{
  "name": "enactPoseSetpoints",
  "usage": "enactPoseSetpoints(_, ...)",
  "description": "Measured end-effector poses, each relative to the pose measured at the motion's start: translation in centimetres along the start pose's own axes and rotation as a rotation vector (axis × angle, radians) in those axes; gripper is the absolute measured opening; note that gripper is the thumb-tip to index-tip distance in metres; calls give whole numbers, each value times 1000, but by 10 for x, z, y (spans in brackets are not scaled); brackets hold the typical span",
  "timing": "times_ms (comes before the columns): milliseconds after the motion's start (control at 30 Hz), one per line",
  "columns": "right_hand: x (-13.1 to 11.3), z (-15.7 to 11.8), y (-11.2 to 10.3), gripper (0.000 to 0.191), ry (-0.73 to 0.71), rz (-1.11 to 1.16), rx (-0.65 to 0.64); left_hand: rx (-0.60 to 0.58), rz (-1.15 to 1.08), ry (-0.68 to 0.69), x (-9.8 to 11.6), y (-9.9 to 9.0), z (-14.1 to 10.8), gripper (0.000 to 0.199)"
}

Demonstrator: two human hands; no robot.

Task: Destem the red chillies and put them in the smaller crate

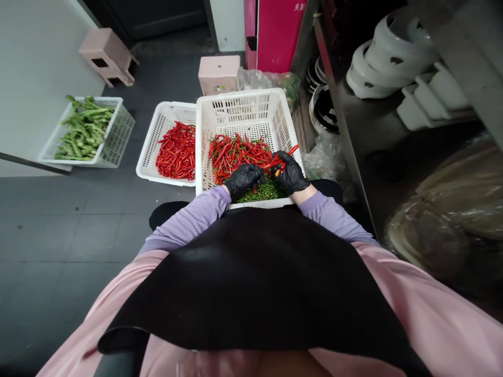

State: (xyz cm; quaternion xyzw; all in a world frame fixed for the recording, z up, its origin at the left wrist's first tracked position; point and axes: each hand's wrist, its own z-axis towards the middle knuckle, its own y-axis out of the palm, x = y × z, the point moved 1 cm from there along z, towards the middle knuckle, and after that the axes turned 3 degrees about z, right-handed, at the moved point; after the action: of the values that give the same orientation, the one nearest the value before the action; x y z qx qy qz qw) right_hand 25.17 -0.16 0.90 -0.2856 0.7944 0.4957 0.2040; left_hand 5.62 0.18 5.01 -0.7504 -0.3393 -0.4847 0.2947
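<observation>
Both my hands wear black gloves and are over the near part of a large white basket (285, 112). Several red chili peppers (288, 153) stick out of the closed fingers of my right hand (293, 175). My left hand (244, 179) is closed in a pinch close to the stem end of one of these peppers; what lies between its fingertips is too small to make out. Red peppers with stems (236, 154) are heaped in the basket beyond my hands. Below my hands lies a pile of green stems (264, 191).
A second white basket (147, 149) of red chilies (178, 152) adjoins on the left. Farther left stands a basket (120, 128) of green vegetables (86, 128). Pink stools (108, 52) and a pink cabinet (277, 36) are behind. A metal shelf (365, 152) with white containers (393, 52) borders the right.
</observation>
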Motion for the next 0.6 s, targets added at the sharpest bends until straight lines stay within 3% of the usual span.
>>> enactPoseSetpoints(133,20,-12,12,32,-81,37,122,-22,-118,-114,-10,-1,-2,54)
enactPoseSetpoints(333,16,-18,17,35,-60,-59,37,-69,-201,-153,-21,-4,-7,56)
enactPoseSetpoints(467,13,-17,17,39,-37,-90,30,-62,-65,-51,-18,-3,-11,58)
enactPoseSetpoints(600,18,-21,22,35,-53,-182,102,-66,243,195,2,5,-10,48)
